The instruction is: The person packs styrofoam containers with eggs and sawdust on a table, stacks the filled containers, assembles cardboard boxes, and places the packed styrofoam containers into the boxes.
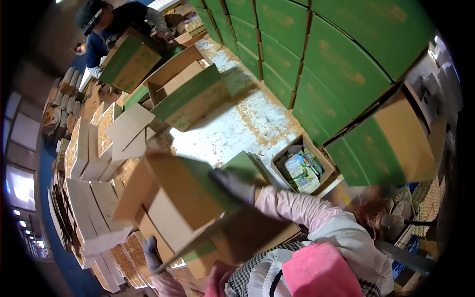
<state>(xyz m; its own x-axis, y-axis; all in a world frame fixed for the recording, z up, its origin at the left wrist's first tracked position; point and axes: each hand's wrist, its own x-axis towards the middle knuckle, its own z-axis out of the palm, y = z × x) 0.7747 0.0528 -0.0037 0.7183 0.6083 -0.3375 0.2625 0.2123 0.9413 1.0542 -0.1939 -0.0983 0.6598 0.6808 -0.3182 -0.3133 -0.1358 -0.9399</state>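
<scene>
An open cardboard box [173, 213], brown inside with green on its outer side, is tilted in front of me, its flaps spread and partly blurred. My right hand [232, 186], in a dark glove, presses against the box's green side with its fingers together. Lower down, my left hand [151, 253], also gloved, grips the box's near-left edge; part of that hand is hidden. Pink sleeves [292, 205] cover my arms. Just beyond the box, folded green cardboard [242, 166] stands beside a small open box [324, 166] holding colourful packets.
Green boxes [341, 64] are stacked high at the right. Across the white, debris-strewn table [247, 116] stands another open green box [193, 96]. A co-worker [123, 20] handles a green carton [131, 62] at upper left. White trays [86, 213] are piled at left.
</scene>
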